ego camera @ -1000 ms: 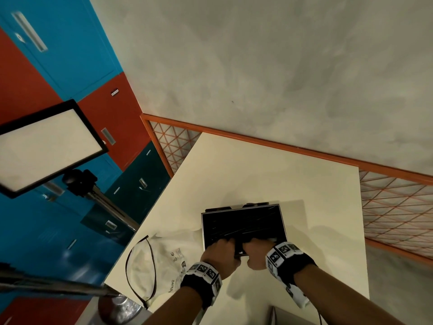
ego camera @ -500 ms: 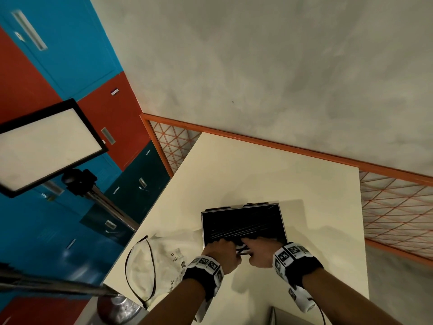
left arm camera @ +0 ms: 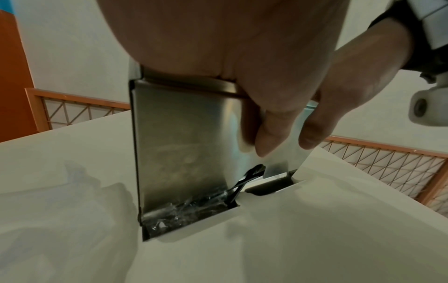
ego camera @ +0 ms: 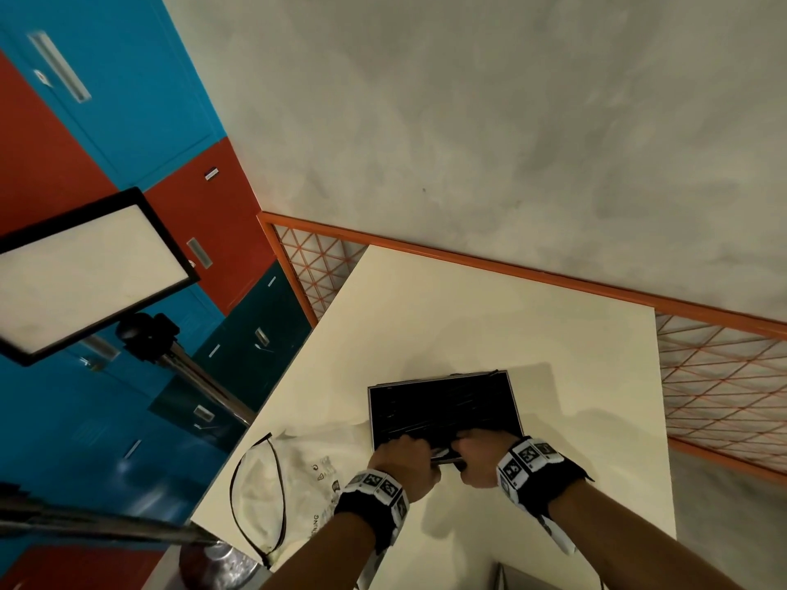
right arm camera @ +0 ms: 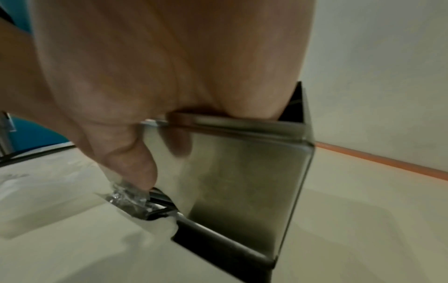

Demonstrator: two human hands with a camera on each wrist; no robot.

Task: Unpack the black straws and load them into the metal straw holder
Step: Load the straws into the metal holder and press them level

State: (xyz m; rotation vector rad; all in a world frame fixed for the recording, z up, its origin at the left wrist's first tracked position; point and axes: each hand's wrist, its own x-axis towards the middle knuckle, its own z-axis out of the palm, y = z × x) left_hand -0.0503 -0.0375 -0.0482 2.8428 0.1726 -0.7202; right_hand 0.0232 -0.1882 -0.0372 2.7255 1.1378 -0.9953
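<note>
The metal straw holder [ego camera: 516,402] stands on the cream table [ego camera: 468,317], its open top packed with black straws [ego camera: 438,404]. My left hand [ego camera: 404,462] and right hand [ego camera: 481,462] sit side by side at its near rim. Fingers of both hook over the rim, thumbs down the front wall [left arm camera: 181,143]. The left wrist view shows my left thumb [left arm camera: 269,137] on that wall, above a bottom slot with clear-wrapped black straws [left arm camera: 194,208]. In the right wrist view my right thumb [right arm camera: 140,168] touches crinkled clear wrap [right arm camera: 128,197] at the slot beside the holder [right arm camera: 242,181].
A white plastic bag with a black drawstring [ego camera: 289,483] lies left of the holder. A light panel [ego camera: 85,270] on a stand leans in from the left. An orange mesh rail [ego camera: 724,398] runs behind the table. A grey object [ego camera: 524,581] pokes in at the bottom edge.
My right hand has shifted slightly to the right along the near rim and its wrist has dropped. The left hand and the holder have barely moved.
</note>
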